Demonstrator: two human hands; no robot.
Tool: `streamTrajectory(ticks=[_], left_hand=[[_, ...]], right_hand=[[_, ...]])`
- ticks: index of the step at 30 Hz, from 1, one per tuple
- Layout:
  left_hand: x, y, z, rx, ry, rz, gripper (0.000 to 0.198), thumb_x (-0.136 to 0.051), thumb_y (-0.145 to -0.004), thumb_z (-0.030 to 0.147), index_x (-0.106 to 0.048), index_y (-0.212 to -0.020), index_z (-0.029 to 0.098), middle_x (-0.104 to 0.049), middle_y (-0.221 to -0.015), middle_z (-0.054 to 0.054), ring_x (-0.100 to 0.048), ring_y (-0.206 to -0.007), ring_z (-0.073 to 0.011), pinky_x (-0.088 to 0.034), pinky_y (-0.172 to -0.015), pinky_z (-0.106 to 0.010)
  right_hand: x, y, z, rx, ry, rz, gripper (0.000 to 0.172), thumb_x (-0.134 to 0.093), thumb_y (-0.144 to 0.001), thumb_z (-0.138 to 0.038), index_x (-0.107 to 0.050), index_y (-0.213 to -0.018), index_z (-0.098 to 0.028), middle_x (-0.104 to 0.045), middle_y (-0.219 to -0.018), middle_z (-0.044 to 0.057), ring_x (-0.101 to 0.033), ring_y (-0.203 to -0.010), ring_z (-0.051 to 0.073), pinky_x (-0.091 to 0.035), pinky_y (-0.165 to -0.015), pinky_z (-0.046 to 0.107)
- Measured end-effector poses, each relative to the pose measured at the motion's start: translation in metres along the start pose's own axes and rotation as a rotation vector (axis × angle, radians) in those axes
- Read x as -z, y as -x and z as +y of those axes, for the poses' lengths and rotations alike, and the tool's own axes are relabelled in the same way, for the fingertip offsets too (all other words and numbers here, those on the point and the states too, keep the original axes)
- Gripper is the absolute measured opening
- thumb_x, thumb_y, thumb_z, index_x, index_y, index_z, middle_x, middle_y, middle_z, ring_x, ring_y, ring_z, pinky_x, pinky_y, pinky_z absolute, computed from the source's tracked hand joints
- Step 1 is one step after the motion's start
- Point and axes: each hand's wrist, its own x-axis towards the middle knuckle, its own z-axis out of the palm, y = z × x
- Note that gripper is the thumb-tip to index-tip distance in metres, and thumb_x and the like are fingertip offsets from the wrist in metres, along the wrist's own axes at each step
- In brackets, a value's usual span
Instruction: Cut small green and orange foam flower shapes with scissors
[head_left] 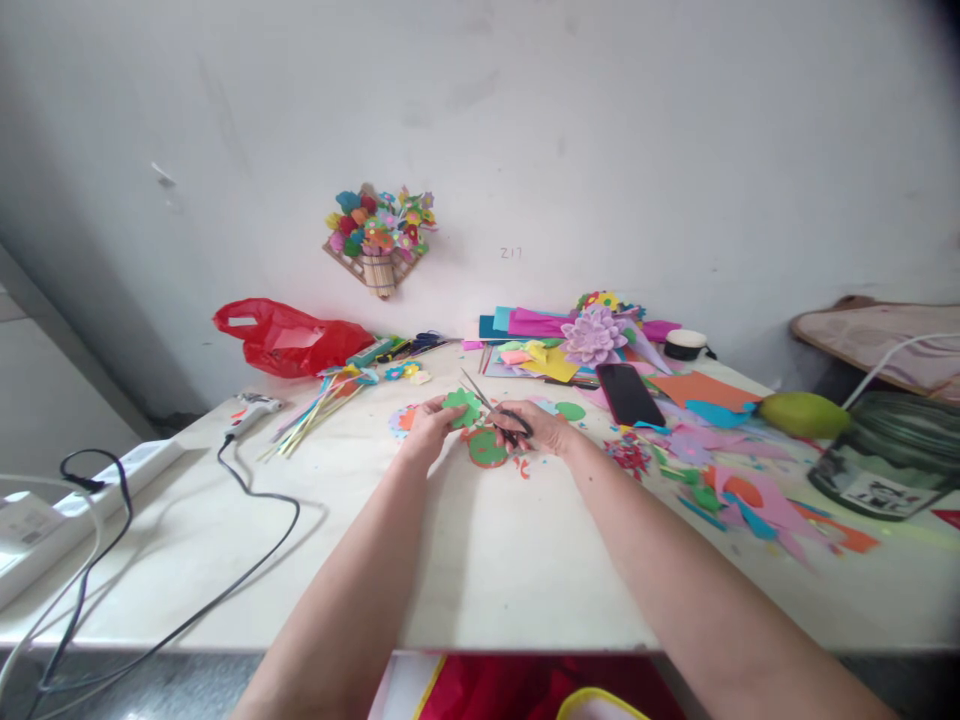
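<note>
Between the fingers of my left hand (431, 424) is a green flower-shaped cutout (463, 407) with a scalloped edge. My right hand (544, 428) grips a pair of scissors (513, 418) by the dark handles, and the blades point up and left beside the cutout. Below the hands, a green disc (486, 449) with an orange rim lies on the table. Small orange scraps (523, 467) are scattered near my right hand. Partly behind my left hand lie pale and orange cutouts (405, 419). A green oval piece (571, 411) is beyond my right hand.
On the left are a glue gun (253, 414) with its cable, a white power strip (124, 490), thin sticks (304, 420) and a red plastic bag (289, 338). To the right are a phone (630, 394), colored scraps (757, 500) and a glass jar (889, 460). A lilac flower (593, 336) sits at the back.
</note>
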Motion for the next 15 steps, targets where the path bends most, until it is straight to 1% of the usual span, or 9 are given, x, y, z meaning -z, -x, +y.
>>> streamTrajectory(ticks=[4, 8, 15], left_hand=[[0.0, 0.0004, 0.0006, 0.017, -0.005, -0.027, 0.018, -0.078, -0.056, 0.023, -0.068, -0.068, 0.014, -0.067, -0.067, -0.002, -0.061, -0.06, -0.0135, -0.048, -0.066, -0.027], [0.0005, 0.0002, 0.0006, 0.014, -0.003, -0.042, 0.016, -0.077, -0.057, 0.021, -0.068, -0.069, 0.014, -0.067, -0.066, -0.002, -0.061, -0.061, -0.014, -0.048, -0.067, -0.027], [-0.0002, 0.0008, 0.001, 0.007, 0.021, -0.037, 0.013, -0.076, -0.056, 0.017, -0.068, -0.066, 0.015, -0.068, -0.065, -0.002, -0.06, -0.06, -0.0132, -0.047, -0.065, -0.026]], right_hand=[[0.0001, 0.0004, -0.0008, 0.005, -0.006, 0.01, 0.034, -0.058, -0.08, -0.048, -0.055, -0.075, -0.014, -0.061, -0.06, 0.0, -0.05, -0.039, 0.006, -0.025, -0.03, 0.015], [0.0, 0.0007, -0.0012, 0.017, -0.011, 0.007, 0.034, -0.059, -0.08, -0.048, -0.055, -0.075, -0.014, -0.061, -0.059, 0.0, -0.05, -0.039, 0.006, -0.025, -0.03, 0.015], [-0.001, 0.0012, -0.0034, 0.011, 0.025, -0.006, 0.033, -0.059, -0.079, -0.047, -0.055, -0.077, -0.014, -0.062, -0.061, 0.0, -0.049, -0.038, 0.005, -0.026, -0.03, 0.015]])
